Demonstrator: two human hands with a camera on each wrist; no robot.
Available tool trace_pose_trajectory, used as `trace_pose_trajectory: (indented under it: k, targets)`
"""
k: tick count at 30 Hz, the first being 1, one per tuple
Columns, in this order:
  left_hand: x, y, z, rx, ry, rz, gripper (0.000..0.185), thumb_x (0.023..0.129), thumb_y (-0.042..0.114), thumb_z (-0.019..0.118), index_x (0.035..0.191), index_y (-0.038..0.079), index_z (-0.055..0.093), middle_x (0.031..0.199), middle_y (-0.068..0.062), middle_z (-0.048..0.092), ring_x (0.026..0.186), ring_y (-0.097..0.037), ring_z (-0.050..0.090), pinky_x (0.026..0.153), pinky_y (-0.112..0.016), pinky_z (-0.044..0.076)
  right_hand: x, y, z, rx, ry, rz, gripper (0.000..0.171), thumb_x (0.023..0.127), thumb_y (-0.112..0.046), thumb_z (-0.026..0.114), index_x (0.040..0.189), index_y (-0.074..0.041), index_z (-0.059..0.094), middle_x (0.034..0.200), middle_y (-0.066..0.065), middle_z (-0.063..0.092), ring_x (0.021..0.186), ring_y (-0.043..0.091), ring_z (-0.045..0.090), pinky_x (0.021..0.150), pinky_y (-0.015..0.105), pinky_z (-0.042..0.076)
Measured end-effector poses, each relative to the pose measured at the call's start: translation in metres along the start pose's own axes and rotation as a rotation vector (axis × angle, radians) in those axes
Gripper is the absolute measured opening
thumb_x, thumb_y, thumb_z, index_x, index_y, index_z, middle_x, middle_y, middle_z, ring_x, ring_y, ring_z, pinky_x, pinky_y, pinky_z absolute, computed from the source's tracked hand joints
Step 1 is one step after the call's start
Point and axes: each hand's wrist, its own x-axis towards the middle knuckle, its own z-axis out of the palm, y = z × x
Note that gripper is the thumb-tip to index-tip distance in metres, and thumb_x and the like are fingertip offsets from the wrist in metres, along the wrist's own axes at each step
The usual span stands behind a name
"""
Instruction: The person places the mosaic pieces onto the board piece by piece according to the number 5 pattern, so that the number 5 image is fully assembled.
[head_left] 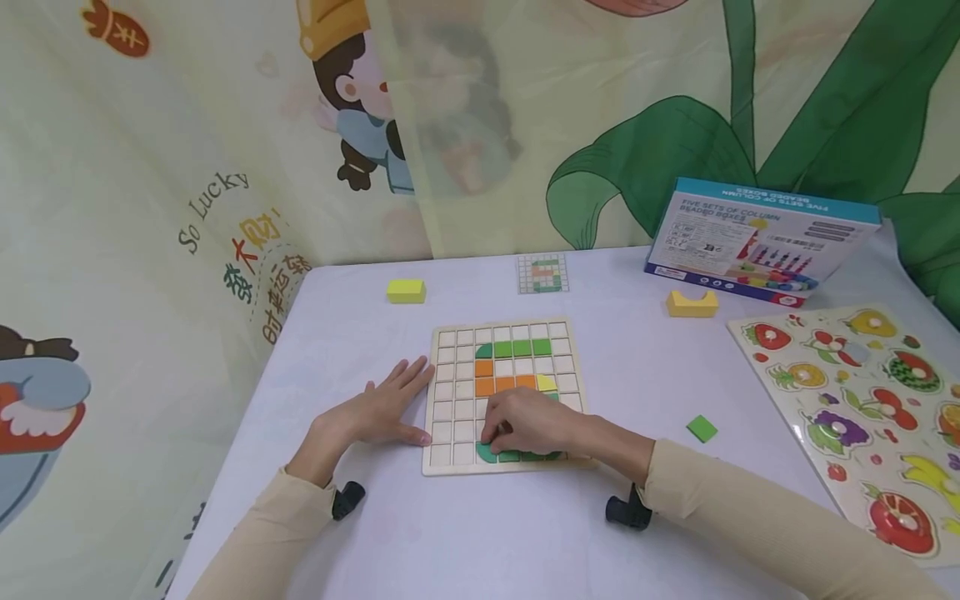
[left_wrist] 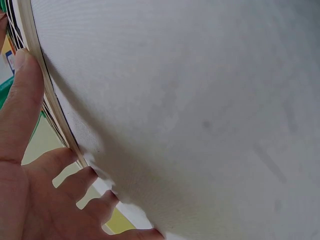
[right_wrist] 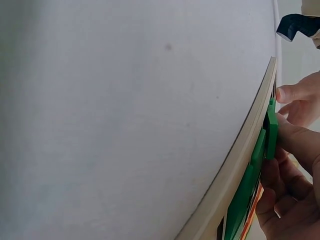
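A wooden grid board [head_left: 447,392] lies on the white table in the head view. It holds green tiles [head_left: 522,347] in an upper row, orange tiles [head_left: 495,384] below them and a yellow piece [head_left: 546,382]. My right hand [head_left: 528,423] rests over the board's lower rows, fingers curled. In the right wrist view its fingers [right_wrist: 295,150] pinch a green piece [right_wrist: 270,131] at the bottom row, beside other green pieces [right_wrist: 242,200]. My left hand [head_left: 378,410] lies flat on the table. Its straight fingers [left_wrist: 25,100] touch the board's left edge [left_wrist: 37,55].
A loose green square [head_left: 702,428] lies right of the board. Behind it are a yellow block [head_left: 406,290], a pattern card [head_left: 542,273], a yellow arch block [head_left: 692,303] and a toy box [head_left: 761,242]. A fruit peg puzzle [head_left: 862,400] fills the right side. A printed curtain hangs behind.
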Motion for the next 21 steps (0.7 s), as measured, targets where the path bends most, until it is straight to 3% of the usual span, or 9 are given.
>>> trace_pose_trajectory:
  k: [6,10,15,21]
  targets:
    - [0.0,0.0,0.004,-0.007,0.003,-0.003,0.103,0.081,0.045,0.074,0.157,0.014,0.012,0.165,-0.008,0.001,0.151,-0.036,0.0,0.111,-0.073,0.014,-0.003,0.004,-0.005,0.026,0.012,-0.005,0.008,0.084,-0.014,0.075,0.091,-0.016,0.078,0.083,-0.012,0.064,0.069,-0.001,0.051,0.064,0.015,0.046]
    - [0.001,-0.001,0.006,0.008,0.005,-0.004,0.103,0.081,0.046,0.074,0.157,0.014,0.012,0.165,-0.007,0.001,0.152,-0.035,0.0,0.111,-0.073,0.014,-0.018,0.013,-0.025,0.039,0.05,-0.002,0.01,0.086,-0.015,0.073,0.095,-0.017,0.077,0.085,-0.013,0.065,0.071,0.001,0.05,0.065,0.017,0.045]
    - [0.001,-0.001,0.004,0.024,0.006,-0.002,0.103,0.081,0.046,0.074,0.157,0.014,0.012,0.165,-0.007,0.001,0.152,-0.034,0.0,0.111,-0.072,0.014,-0.061,0.038,-0.06,0.058,0.065,0.119,0.016,0.087,-0.017,0.072,0.102,-0.018,0.076,0.09,-0.009,0.066,0.075,0.006,0.052,0.065,0.018,0.046]
    - [0.001,0.0,0.001,0.032,0.002,0.0,0.103,0.081,0.047,0.074,0.157,0.014,0.012,0.165,-0.007,0.001,0.152,-0.035,0.0,0.111,-0.071,0.015,-0.131,0.077,-0.09,0.049,0.058,0.226,0.023,0.086,-0.021,0.073,0.109,-0.02,0.071,0.096,-0.005,0.065,0.082,0.005,0.052,0.068,0.019,0.048]
